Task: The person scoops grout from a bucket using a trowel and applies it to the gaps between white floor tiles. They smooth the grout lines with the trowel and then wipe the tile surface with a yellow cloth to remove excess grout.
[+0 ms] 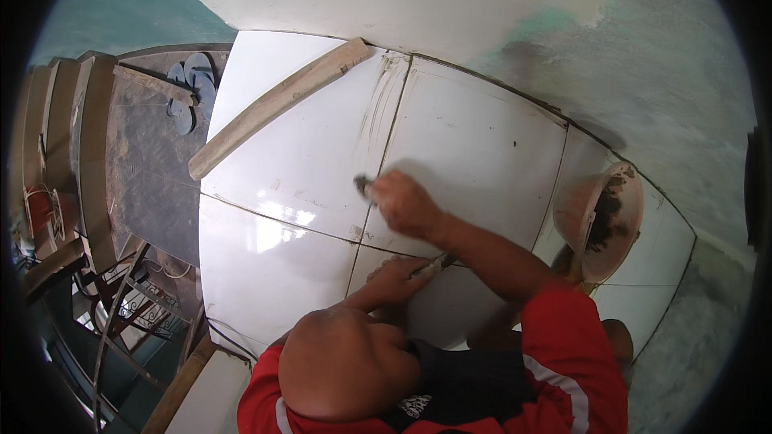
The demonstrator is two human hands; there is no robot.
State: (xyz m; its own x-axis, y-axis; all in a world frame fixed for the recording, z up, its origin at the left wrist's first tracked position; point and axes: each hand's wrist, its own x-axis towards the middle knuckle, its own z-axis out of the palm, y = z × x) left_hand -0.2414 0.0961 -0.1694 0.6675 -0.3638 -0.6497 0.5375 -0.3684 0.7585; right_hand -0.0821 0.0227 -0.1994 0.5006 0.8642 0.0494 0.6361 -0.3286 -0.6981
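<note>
My right hand [408,202] is closed around a small tool with a dark, grimy head [363,186]; its exact kind is too small to make out. The tool's head is over a white floor tile [322,145], just left of a joint smeared with grey-brown paste. Closer to my body, my left hand [396,280] is low over the tiles, its fingers curled on a narrow grey-coated tool [434,265]. My right forearm passes just above that tool's end.
A tilted pinkish basin [571,209] with dark paste inside stands at right by the wall. A wooden plank [281,108] lies diagonally across the tiles at left. Beyond the tile edge are flip-flops [193,84], steps [92,145] and a metal frame [112,329].
</note>
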